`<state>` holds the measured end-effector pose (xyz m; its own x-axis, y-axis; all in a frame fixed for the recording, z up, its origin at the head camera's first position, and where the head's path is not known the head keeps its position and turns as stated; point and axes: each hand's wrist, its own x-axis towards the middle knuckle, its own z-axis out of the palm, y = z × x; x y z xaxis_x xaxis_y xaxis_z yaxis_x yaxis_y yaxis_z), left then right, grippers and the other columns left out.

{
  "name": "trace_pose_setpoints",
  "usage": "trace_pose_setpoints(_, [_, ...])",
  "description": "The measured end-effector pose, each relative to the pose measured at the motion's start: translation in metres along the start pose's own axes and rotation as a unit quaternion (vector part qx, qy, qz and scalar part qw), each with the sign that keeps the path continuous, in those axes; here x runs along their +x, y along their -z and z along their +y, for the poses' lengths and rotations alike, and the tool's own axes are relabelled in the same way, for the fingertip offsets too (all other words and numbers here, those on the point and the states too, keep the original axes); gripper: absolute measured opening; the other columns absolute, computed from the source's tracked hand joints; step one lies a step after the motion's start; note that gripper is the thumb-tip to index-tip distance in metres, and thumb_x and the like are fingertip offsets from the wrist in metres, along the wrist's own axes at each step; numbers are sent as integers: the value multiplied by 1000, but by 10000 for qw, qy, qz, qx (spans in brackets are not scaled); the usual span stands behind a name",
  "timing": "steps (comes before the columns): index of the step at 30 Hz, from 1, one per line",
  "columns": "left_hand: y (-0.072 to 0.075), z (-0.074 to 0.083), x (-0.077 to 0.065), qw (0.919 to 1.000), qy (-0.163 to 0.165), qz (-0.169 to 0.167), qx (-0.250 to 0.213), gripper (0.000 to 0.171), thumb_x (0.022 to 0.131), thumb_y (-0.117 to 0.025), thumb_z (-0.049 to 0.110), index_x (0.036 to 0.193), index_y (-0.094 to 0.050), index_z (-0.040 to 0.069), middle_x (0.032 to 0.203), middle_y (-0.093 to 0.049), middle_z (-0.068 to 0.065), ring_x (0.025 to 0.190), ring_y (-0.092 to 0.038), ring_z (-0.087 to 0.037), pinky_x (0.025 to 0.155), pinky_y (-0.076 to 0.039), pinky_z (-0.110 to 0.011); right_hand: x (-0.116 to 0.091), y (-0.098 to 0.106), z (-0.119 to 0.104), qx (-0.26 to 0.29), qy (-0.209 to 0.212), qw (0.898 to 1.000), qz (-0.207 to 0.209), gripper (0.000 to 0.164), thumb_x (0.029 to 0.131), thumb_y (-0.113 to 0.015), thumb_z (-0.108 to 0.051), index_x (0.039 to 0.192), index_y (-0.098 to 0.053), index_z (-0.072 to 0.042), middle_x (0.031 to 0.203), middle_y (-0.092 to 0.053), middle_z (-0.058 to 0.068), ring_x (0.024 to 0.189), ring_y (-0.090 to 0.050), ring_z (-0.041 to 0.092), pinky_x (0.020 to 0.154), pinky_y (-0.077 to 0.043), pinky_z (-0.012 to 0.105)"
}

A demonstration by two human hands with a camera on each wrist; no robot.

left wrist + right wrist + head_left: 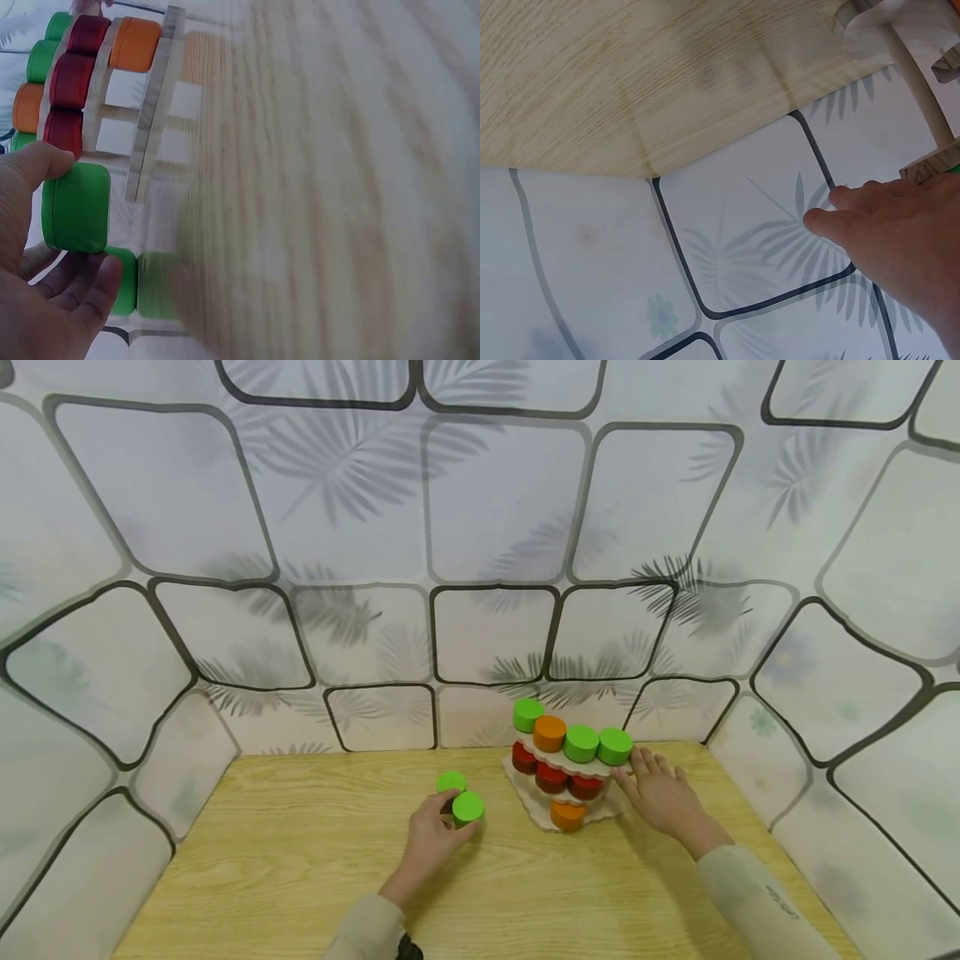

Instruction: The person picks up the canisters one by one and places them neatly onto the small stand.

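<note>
My left hand [433, 837] pinches a green round block [468, 808] between thumb and fingers; the left wrist view has the same green block [79, 208] up close. Just behind it a second green block [451, 782] stands on the table, partly hidden by the fingers. To the right is a tiered wooden stand [531, 795]. Its top tier bears green blocks [615, 747] and one orange block [550, 733], with red blocks [551, 777] below and an orange block [567, 815] at the bottom. With fingers extended, my right hand [663, 793] rests against the stand's right side at the top tier.
The wood-grain table [300, 860] is bordered at the back and both sides by patterned white walls [495, 635]. The stand's rear is near the back wall, and the right wall slopes away beyond my right hand.
</note>
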<state>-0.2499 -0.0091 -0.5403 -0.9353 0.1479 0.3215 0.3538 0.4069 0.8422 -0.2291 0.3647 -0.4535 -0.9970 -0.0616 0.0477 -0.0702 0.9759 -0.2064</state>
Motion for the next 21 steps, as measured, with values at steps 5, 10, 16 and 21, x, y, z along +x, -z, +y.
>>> trace_pose_setpoints(5, [-12, 2, 2, 9999, -56, -143, 45, 56, 82, -90, 15, 129, -67, -6, 112, -73, -15, 100, -67, -23, 75, -52, -20, 0, -1, 1, 7, 12, 10000, 17, 81, 115, -27, -52, 160, -24, 15, 163, -26, 41, 148, -27, 65, 115, -21, 83])
trace_pose_setpoints(10, [-23, 9, 4, 9995, -195, -266, 29, 57, 82, -90, 15, 129, -66, -7, 112, -74, -16, 99, -68, -23, 77, -54, -22, 1, -1, 1, 31, 8, 10000, 5, 80, 115, -27, -52, 160, -25, 14, 163, -28, 40, 148, -28, 64, 115, -22, 83])
trace_pose_setpoints(16, [-36, 14, 6, 9991, -99, -411, 106, 59, 83, -90, 19, 131, -65, -5, 120, -72, -16, 106, -67, -24, 88, -56, -29, 1, 0, 0, 23, -20, 10000, -31, 81, 114, -27, -53, 160, -24, 14, 164, -28, 39, 149, -28, 63, 115, -22, 82])
trace_pose_setpoints(21, [-45, 16, 8, 9987, -202, -457, 66, 57, 84, -89, 18, 130, -66, -5, 121, -72, -17, 111, -68, -30, 93, -58, -38, 1, 0, -1, 37, -10, 10000, -32, 81, 114, -27, -53, 160, -24, 14, 164, -28, 39, 148, -29, 64, 115, -22, 82])
